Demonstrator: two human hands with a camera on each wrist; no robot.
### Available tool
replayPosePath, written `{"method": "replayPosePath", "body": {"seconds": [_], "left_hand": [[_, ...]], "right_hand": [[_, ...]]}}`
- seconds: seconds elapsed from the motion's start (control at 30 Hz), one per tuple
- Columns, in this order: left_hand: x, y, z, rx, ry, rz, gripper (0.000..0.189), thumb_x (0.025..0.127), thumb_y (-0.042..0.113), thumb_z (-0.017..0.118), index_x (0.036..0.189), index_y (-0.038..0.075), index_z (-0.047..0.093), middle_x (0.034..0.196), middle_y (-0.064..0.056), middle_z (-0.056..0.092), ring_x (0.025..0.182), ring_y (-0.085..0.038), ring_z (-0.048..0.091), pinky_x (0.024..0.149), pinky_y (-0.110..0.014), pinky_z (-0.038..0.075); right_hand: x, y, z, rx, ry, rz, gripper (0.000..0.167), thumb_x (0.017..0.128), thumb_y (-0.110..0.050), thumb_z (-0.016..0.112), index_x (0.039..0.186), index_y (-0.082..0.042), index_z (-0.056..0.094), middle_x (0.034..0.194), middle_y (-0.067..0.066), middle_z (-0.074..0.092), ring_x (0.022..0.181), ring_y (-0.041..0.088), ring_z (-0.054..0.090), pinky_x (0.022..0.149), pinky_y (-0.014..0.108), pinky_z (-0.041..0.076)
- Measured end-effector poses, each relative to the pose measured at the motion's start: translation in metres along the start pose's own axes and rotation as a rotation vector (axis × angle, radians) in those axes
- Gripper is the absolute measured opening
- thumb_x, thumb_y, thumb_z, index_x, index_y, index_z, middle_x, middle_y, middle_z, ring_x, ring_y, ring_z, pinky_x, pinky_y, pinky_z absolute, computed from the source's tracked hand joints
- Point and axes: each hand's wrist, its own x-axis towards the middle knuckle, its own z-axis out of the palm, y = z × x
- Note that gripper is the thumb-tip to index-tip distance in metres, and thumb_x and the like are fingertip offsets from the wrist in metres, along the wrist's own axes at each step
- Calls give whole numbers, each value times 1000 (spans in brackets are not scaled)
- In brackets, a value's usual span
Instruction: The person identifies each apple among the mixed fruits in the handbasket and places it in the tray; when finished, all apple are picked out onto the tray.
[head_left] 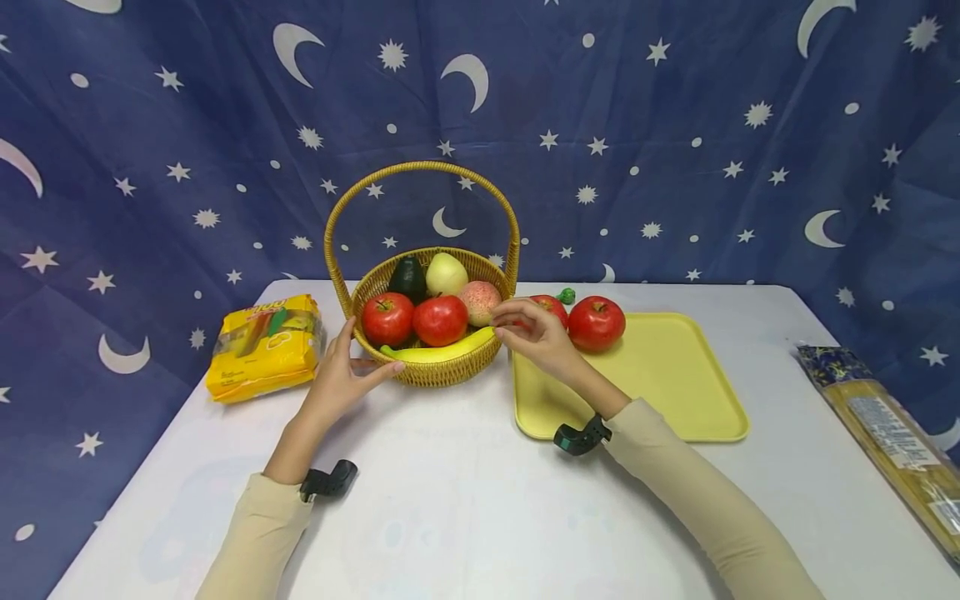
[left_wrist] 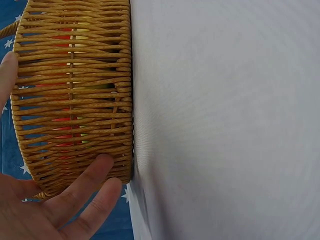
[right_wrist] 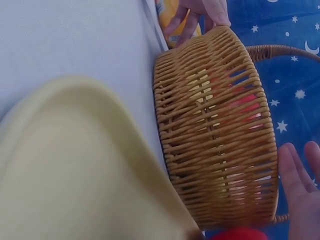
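Observation:
A woven basket [head_left: 438,375] with a tall arched handle stands near the table's back edge. It holds a banana [head_left: 442,351] along the front, two red apples [head_left: 387,319], a pinkish peach [head_left: 480,302], a pale yellow pear-like fruit [head_left: 447,273] and a dark green avocado [head_left: 408,281]. At the front left, my left hand [head_left: 341,375] rests against the basket with its thumb by the rim; spread, straight fingers lie along the wicker wall [left_wrist: 75,115]. My right hand [head_left: 547,343] hovers at the right rim beside the banana's tip, its fingers loosely bent and holding nothing.
Right of the basket lies a yellow tray [head_left: 675,392], with a red apple [head_left: 597,323] at its back-left corner and another partly behind my right hand. Beyond them sits a small green item [head_left: 566,296]. A yellow food packet [head_left: 266,350] lies left, a long noodle-like packet [head_left: 892,425] right.

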Motion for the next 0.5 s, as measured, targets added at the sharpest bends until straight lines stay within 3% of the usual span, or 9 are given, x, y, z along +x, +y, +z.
{"method": "replayPosePath", "body": {"seconds": [0.13, 0.33, 0.5], "left_hand": [[-1, 0, -1, 5, 0, -4, 111, 85, 47, 73, 157, 8, -1, 153, -30, 21, 113, -39, 61, 106, -60, 36], [0, 0, -1, -2, 3, -5, 111, 85, 47, 74, 157, 8, -1, 154, -30, 20, 112, -39, 61, 105, -59, 38], [1, 0, 1, -5, 4, -4, 112, 84, 47, 74, 157, 8, -1, 154, -29, 19, 111, -38, 62, 104, -58, 38]], "right_hand": [[4, 1, 4, -34, 13, 2, 29, 89, 13, 60, 118, 16, 56, 115, 35, 56, 104, 31, 61, 88, 21, 52], [14, 0, 8, -53, -26, 52, 28, 91, 10, 59, 119, 15, 56, 116, 34, 56, 107, 47, 57, 89, 22, 52], [20, -3, 8, -95, -56, 111, 28, 92, 7, 60, 120, 13, 56, 120, 34, 55, 109, 43, 58, 87, 21, 52]]}}
